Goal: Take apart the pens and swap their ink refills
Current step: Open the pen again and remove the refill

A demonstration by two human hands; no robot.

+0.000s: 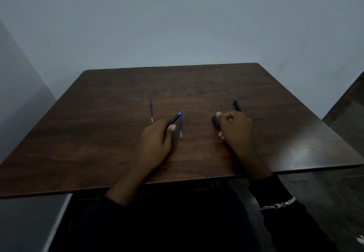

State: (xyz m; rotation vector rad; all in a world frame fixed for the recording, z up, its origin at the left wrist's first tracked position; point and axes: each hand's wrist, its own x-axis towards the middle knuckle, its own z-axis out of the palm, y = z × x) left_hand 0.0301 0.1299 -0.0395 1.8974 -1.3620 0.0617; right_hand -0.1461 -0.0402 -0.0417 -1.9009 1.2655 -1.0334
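1. The left hand (155,137) was curled round a dark pen (174,120), whose blue-tipped point was aimed at the far edge of the table (98,133). If the grip were slackened, the pen could be dropped onto the refill below it.
2. That near refill (180,131) lay just beside the pen tip, near the table's middle, where it could be knocked and rolled.
3. The right hand (235,127) was curled against a dark pen piece (214,122); whether the piece was gripped could not be told.
4. A second dark piece (237,106) lay just beyond, toward the far right corner, and could be nudged away.
5. The far refill (151,112) lay left of centre. The 2 refills looked alike, so a mix-up was judged possible.
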